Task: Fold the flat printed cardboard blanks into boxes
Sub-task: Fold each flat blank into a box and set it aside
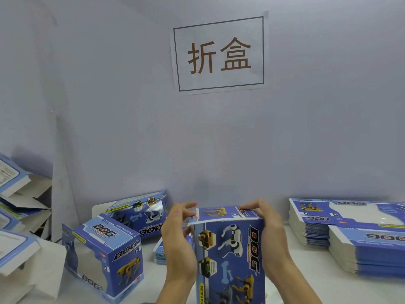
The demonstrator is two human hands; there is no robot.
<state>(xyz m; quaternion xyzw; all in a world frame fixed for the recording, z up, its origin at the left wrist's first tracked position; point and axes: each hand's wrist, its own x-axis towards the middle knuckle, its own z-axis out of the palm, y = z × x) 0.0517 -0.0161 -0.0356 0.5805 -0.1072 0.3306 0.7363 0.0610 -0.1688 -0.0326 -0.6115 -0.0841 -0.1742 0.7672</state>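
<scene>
1. A partly formed blue box (230, 255) stands at lower centre of the frame, held between both hands.
2. Left hand (177, 240) grips its left side, fingers curled on the top flap (221, 212).
3. Right hand (269, 227) grips the right side, fingers curled over the same flap.
4. Stacked flat blanks (359, 235) lie on the table (306, 279) at right.
5. Two folded boxes (105, 257) sit at lower left.

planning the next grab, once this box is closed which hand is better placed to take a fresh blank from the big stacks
Right, probably. The stacks of flat blanks lie on the right, just beyond the right hand. The left hand sits on the box's far side, nearer the finished boxes.
</scene>
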